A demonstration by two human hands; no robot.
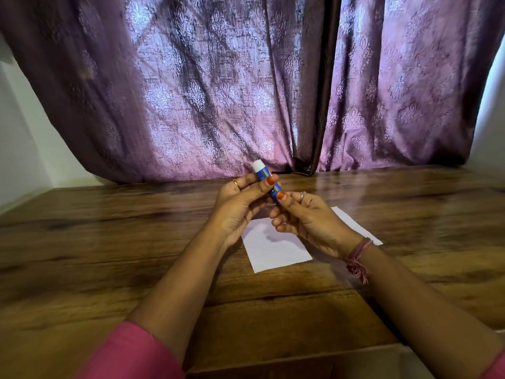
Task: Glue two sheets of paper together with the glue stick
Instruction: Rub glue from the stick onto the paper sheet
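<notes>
Glue stick (267,182) pinched between both hands, left hand (240,206) on upper barrel, right hand (308,220) at base; judged light, rigid, slick; two flimsy paper sheets (276,250) flat on bench (109,242) beneath.

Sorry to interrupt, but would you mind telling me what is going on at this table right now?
A person is holding a blue glue stick in both hands above a wooden table: the left hand grips its upper part, the right hand its lower end. Its white end points up and away. Two white sheets of paper lie flat beneath the hands, apparently not yet joined.
</notes>
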